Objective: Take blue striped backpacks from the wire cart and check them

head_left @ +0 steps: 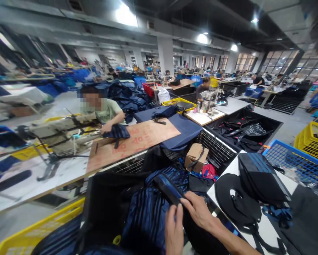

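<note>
Left hand [174,228] and right hand [201,212] both clamp a dark fabric piece [168,187], which extends toward eleven o'clock from their fingertips. Beyond, a white desk [229,165] sits at three o'clock, striped blue fabric [144,216] crowds nine, and a cardboard box [196,158] stands near one.

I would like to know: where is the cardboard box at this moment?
In the head view, the cardboard box is slightly right of centre, beyond the person's right hand, with a red item at its lower right.
</note>
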A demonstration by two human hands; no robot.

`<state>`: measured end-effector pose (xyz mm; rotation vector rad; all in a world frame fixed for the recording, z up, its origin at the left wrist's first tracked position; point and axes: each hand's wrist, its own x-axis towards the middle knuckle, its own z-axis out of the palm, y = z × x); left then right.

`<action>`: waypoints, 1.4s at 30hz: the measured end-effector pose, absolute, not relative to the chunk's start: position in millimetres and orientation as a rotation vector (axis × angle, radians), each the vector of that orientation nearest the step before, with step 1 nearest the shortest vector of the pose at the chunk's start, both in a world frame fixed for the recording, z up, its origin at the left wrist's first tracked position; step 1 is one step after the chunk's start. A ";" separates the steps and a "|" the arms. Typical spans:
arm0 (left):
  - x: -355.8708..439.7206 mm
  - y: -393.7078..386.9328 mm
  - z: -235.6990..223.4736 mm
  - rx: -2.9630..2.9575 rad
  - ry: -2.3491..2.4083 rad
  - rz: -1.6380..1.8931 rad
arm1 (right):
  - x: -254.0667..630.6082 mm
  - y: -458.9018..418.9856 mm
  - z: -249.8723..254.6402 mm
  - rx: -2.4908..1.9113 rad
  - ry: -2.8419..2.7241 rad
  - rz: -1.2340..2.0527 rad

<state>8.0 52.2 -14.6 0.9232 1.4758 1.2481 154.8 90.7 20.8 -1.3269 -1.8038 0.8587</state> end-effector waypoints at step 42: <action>21.5 55.2 27.4 0.753 1.224 1.230 | 155.4 104.6 45.2 -1.259 -1.763 0.945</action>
